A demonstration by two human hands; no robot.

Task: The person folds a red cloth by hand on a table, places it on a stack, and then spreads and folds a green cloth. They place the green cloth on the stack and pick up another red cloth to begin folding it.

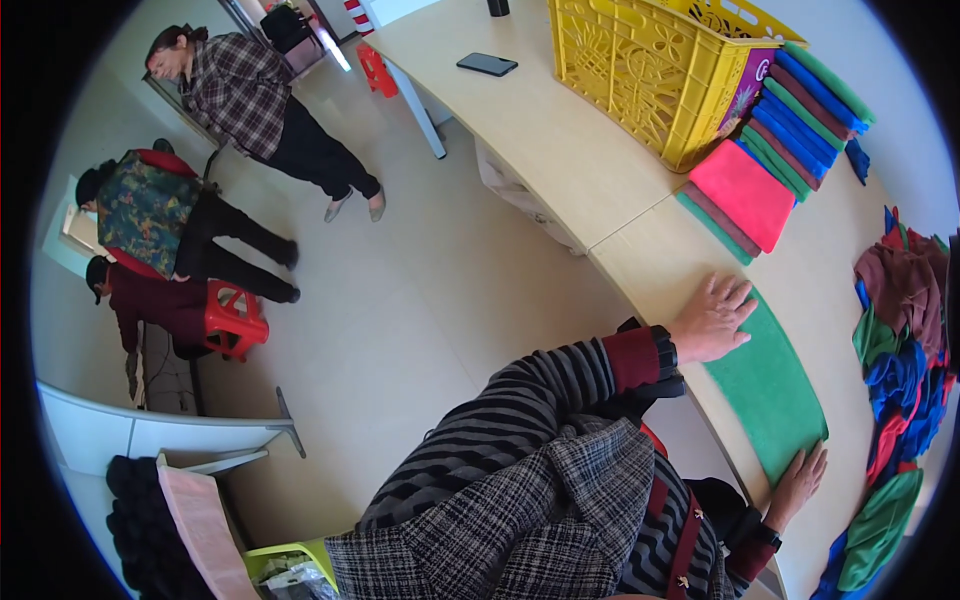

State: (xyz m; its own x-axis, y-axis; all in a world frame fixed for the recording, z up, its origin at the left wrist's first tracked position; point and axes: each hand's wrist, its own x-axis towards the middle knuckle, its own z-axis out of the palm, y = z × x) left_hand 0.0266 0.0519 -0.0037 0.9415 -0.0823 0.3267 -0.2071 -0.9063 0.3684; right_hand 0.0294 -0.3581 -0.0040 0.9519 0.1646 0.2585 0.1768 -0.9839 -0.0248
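A green cloth [768, 392] lies spread in a long strip along the pale table [640, 240]. My left hand [712, 318] rests on its far end, palm down with the fingers stretched out. At the near end my right hand [798, 487] lies on the cloth's edge, fingers extended and close to flat. Neither hand grips anything. Just beyond my left hand lies a folded pink cloth [745, 195], on top of folded brown and green ones.
A row of folded cloths [800, 125] leans by a yellow plastic crate [640, 75]. Loose crumpled cloths [900, 350] heap along the table's right side. A phone [487, 64] lies farther off. Several people are at left, near a red stool [235, 320].
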